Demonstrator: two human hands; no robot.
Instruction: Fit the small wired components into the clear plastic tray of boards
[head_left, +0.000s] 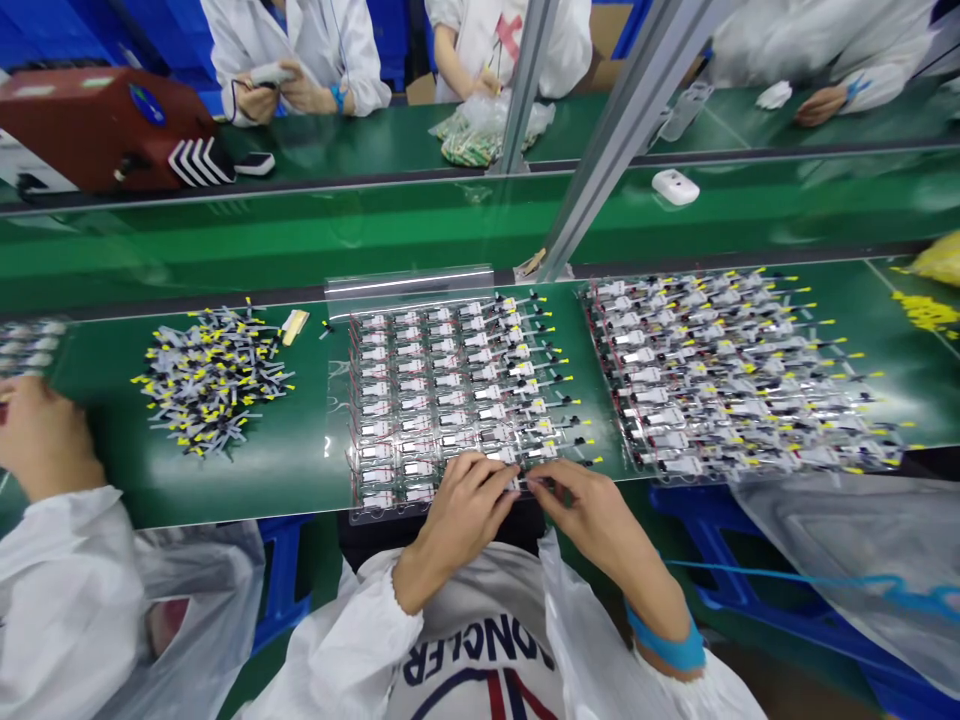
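A clear plastic tray (409,440) lies in front of me, with rows of small white-and-silver electronic parts, thin red wires along its left side and yellow-tipped leads out to the right. My left hand (463,505) rests over its nearest row, thumb and fingers pinched together. Just to the right, my right hand (589,508) pinches at the same near right corner, fingertips almost meeting the left ones. Whatever sits between the fingertips is too small and covered to make out. A heap of grey pieces with black and yellow ends (214,380) lies to the left.
On the right stands a fuller tray (739,380) of similar parts. A metal post (600,150) rises behind the bench. Co-workers sit across and at left, where a co-worker's hand (49,440) reaches in. A red-brown machine (97,125) and white mouse (675,187) are further back.
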